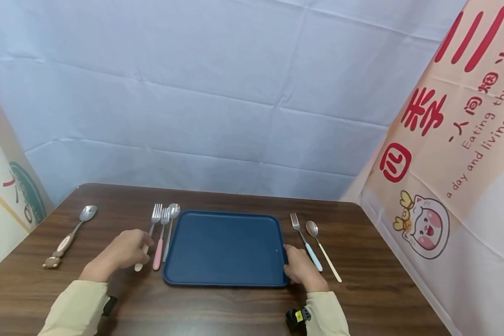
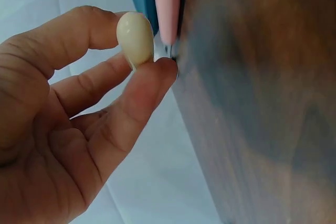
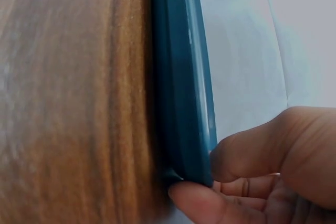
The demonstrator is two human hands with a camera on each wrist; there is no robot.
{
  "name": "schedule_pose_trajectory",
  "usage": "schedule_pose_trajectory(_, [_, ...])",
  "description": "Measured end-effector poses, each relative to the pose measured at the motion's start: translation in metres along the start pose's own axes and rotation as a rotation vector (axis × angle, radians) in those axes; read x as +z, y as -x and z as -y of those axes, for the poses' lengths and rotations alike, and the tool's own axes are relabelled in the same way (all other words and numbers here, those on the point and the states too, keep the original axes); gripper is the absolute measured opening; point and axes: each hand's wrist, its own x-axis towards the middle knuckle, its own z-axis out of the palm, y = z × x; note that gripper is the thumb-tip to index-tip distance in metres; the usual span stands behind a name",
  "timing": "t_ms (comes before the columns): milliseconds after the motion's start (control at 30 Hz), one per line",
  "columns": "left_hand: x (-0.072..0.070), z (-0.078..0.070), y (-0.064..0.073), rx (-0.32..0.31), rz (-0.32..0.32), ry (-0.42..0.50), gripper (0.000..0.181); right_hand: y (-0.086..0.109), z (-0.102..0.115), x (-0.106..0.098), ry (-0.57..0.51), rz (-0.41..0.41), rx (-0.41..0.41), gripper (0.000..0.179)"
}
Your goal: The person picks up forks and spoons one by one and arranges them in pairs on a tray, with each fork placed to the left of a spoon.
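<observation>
Far left on the bench: a spoon with a bear-ended handle, bowl pointing away, well apart from the left hand. Left fingers nearly closed, pinching the cream-handled fork; the handle sits between thumb and fingertips, its rounded butt protruding on the near side, tines out beyond the fingers (whether the fork bears on the bench, cannot tell). Just right of those fingers, the pink-handled fork, then an all-metal spoon close against the left edge of the blue tray. Tray lies mid-bench; its right edge, towards the near corner, is between the fingers of the right hand, closed to about the rim's thickness, thumb at the rim, a fingertip at the underside. Right of the hand: a blue-handled fork, then a cream-handled spoon, both with handles towards the person.
</observation>
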Motion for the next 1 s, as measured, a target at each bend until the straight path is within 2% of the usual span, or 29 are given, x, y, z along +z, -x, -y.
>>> schedule_pose_trajectory(67, [0.004, -0.003, 0.000, 0.001, 0.000, 0.016, 0.031, 0.000, 0.001, 0.000, -0.004, 0.005, 0.002, 0.053])
schedule_pose_trajectory(267, [0.014, -0.010, -0.002, 0.062, -0.009, 0.070, 0.017, 0.000, 0.001, -0.001, 0.000, 0.003, 0.014, 0.053])
schedule_pose_trajectory(467, [0.018, -0.018, -0.004, 0.027, 0.008, 0.128, 0.030, 0.000, 0.002, -0.001, -0.016, 0.009, 0.010, 0.053])
schedule_pose_trajectory(667, [0.023, -0.026, -0.009, 0.007, 0.008, 0.142, 0.033, 0.001, 0.003, -0.001, -0.017, 0.015, 0.026, 0.053])
schedule_pose_trajectory(900, [0.032, -0.032, -0.014, 0.065, -0.006, 0.122, 0.031, 0.000, 0.003, -0.002, -0.012, 0.012, 0.022, 0.053])
schedule_pose_trajectory(1000, [0.034, -0.034, -0.016, 0.063, -0.014, 0.106, 0.029, 0.000, 0.003, 0.000, -0.015, 0.011, 0.018, 0.052])
